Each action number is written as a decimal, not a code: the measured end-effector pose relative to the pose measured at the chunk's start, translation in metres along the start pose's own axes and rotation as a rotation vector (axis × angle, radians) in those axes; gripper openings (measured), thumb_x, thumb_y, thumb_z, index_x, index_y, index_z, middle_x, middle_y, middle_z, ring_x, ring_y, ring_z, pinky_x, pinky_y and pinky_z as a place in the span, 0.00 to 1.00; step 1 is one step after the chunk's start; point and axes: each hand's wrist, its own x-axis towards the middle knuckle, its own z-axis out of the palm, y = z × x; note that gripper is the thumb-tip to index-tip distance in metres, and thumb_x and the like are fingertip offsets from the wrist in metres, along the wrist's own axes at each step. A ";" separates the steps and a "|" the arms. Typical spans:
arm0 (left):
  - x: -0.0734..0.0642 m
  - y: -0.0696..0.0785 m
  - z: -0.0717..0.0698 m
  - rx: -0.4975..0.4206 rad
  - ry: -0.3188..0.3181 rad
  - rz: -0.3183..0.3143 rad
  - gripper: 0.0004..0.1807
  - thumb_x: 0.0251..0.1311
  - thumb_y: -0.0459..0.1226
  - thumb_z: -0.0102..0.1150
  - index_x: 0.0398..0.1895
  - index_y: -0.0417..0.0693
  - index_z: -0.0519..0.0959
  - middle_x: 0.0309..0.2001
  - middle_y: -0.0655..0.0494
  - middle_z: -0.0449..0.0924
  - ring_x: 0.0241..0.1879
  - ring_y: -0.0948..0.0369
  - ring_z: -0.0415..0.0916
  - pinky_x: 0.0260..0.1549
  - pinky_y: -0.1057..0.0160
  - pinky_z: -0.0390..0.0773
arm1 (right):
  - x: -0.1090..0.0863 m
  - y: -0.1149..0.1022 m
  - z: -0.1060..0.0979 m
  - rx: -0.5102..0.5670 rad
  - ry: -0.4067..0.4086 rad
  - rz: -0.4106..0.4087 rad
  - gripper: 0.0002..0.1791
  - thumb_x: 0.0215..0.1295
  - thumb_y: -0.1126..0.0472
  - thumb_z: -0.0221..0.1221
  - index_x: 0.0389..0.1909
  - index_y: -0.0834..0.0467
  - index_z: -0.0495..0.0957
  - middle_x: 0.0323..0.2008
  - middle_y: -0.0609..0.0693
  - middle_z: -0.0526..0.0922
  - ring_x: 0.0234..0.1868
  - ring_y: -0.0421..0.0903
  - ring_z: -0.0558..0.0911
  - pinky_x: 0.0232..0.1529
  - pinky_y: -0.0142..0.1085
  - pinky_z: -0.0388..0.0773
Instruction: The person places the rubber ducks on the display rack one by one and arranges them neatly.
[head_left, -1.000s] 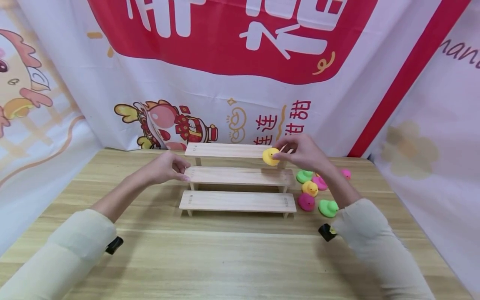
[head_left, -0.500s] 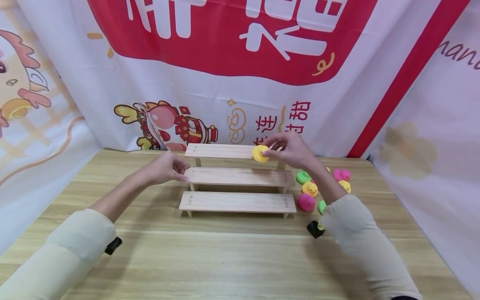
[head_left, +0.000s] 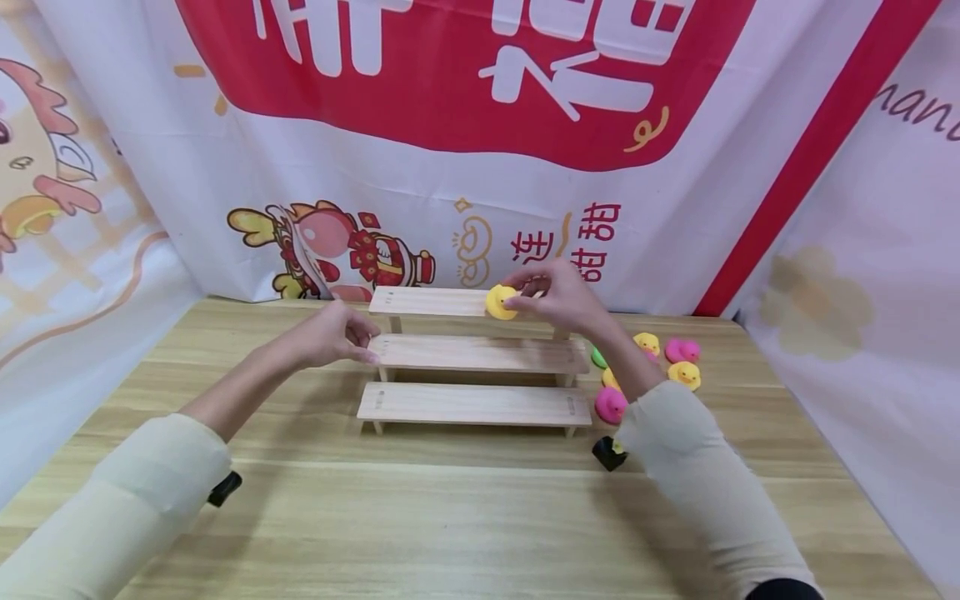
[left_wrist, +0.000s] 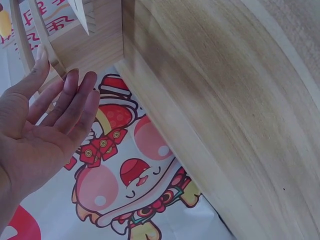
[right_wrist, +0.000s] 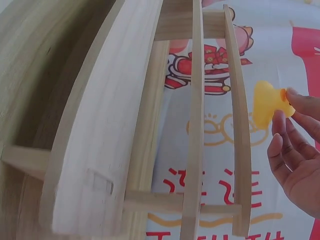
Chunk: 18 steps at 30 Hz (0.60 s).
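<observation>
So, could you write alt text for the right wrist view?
A person's right hand pinches a yellow toy duck, held clear of a three-tiered wooden stand. Behind them hangs a printed white cloth.

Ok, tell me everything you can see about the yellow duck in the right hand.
The yellow duck is a smooth, rubbery-looking toy with an orange beak. The right hand pinches it near the beak, hiding part of its head. It is held roughly upright by the wooden top shelf, with a gap between them in the right wrist view.
</observation>
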 end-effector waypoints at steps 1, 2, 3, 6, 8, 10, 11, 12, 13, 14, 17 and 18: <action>0.000 0.000 0.000 0.000 -0.001 0.002 0.23 0.54 0.31 0.78 0.49 0.23 0.83 0.29 0.51 0.84 0.33 0.58 0.80 0.36 0.64 0.83 | 0.001 -0.001 0.001 0.003 -0.001 0.001 0.13 0.63 0.64 0.72 0.48 0.64 0.88 0.42 0.56 0.88 0.38 0.50 0.84 0.38 0.32 0.81; -0.001 0.001 0.000 -0.001 -0.003 0.004 0.23 0.54 0.31 0.78 0.49 0.22 0.83 0.29 0.51 0.84 0.33 0.58 0.80 0.35 0.64 0.83 | 0.002 -0.003 0.003 0.007 -0.002 0.005 0.13 0.63 0.64 0.72 0.48 0.64 0.88 0.42 0.56 0.88 0.39 0.50 0.84 0.38 0.32 0.81; -0.001 0.001 0.000 0.000 -0.003 0.004 0.23 0.54 0.31 0.78 0.49 0.23 0.83 0.29 0.51 0.84 0.33 0.58 0.80 0.35 0.64 0.83 | 0.004 -0.004 0.004 0.012 -0.006 0.005 0.13 0.63 0.64 0.72 0.47 0.64 0.88 0.42 0.56 0.88 0.39 0.50 0.85 0.38 0.32 0.81; -0.001 0.002 -0.001 0.007 -0.003 0.005 0.22 0.54 0.31 0.78 0.48 0.23 0.83 0.29 0.51 0.84 0.33 0.58 0.79 0.35 0.63 0.83 | 0.007 -0.008 0.007 0.019 -0.016 0.003 0.13 0.63 0.65 0.72 0.47 0.65 0.88 0.42 0.57 0.87 0.38 0.50 0.84 0.35 0.31 0.80; 0.000 0.002 -0.001 0.016 -0.004 0.013 0.20 0.54 0.31 0.78 0.46 0.25 0.84 0.28 0.51 0.83 0.32 0.58 0.79 0.35 0.63 0.83 | 0.009 -0.010 0.008 0.020 -0.021 0.005 0.13 0.63 0.65 0.72 0.47 0.65 0.88 0.41 0.57 0.87 0.38 0.50 0.84 0.34 0.31 0.79; 0.000 0.002 0.000 0.025 -0.004 0.014 0.17 0.54 0.31 0.78 0.44 0.27 0.86 0.27 0.52 0.83 0.31 0.59 0.79 0.34 0.64 0.82 | 0.011 -0.011 0.009 0.019 -0.024 0.012 0.13 0.62 0.65 0.72 0.47 0.65 0.88 0.41 0.57 0.87 0.38 0.50 0.85 0.35 0.31 0.79; 0.000 0.002 0.000 0.029 -0.003 0.018 0.16 0.54 0.31 0.78 0.42 0.29 0.86 0.27 0.53 0.83 0.31 0.59 0.78 0.34 0.64 0.81 | 0.012 -0.011 0.010 0.018 -0.025 0.018 0.13 0.62 0.65 0.72 0.47 0.64 0.88 0.42 0.56 0.88 0.38 0.49 0.85 0.35 0.31 0.80; 0.000 0.002 -0.001 0.037 -0.005 0.029 0.14 0.54 0.31 0.78 0.39 0.30 0.86 0.26 0.53 0.82 0.30 0.59 0.78 0.32 0.65 0.81 | 0.012 -0.011 0.011 0.023 -0.025 0.023 0.13 0.62 0.65 0.72 0.47 0.64 0.88 0.42 0.57 0.88 0.38 0.49 0.85 0.35 0.31 0.80; -0.001 0.003 -0.001 0.045 -0.007 0.037 0.11 0.54 0.31 0.78 0.36 0.32 0.86 0.25 0.54 0.82 0.29 0.60 0.77 0.31 0.65 0.80 | 0.013 -0.012 0.011 0.026 -0.025 0.025 0.13 0.62 0.65 0.72 0.47 0.64 0.88 0.42 0.56 0.88 0.38 0.49 0.86 0.35 0.31 0.81; -0.001 0.003 -0.001 0.051 -0.007 0.042 0.10 0.54 0.31 0.78 0.34 0.34 0.86 0.24 0.55 0.81 0.28 0.60 0.76 0.30 0.65 0.79 | 0.014 -0.012 0.012 0.033 -0.026 0.028 0.13 0.62 0.65 0.72 0.47 0.64 0.88 0.42 0.56 0.88 0.38 0.49 0.86 0.34 0.31 0.81; -0.001 0.004 -0.001 0.061 -0.006 0.060 0.09 0.54 0.31 0.78 0.29 0.36 0.84 0.22 0.56 0.81 0.26 0.61 0.75 0.28 0.65 0.77 | 0.016 -0.012 0.014 0.059 -0.032 0.024 0.13 0.62 0.65 0.72 0.46 0.65 0.88 0.40 0.57 0.88 0.35 0.50 0.86 0.31 0.32 0.81; -0.002 0.004 -0.002 0.062 -0.008 0.067 0.10 0.54 0.32 0.78 0.27 0.38 0.83 0.22 0.56 0.81 0.26 0.61 0.75 0.28 0.65 0.77 | 0.017 -0.012 0.015 0.067 -0.033 0.021 0.13 0.62 0.66 0.72 0.46 0.65 0.88 0.39 0.57 0.88 0.34 0.50 0.86 0.29 0.32 0.81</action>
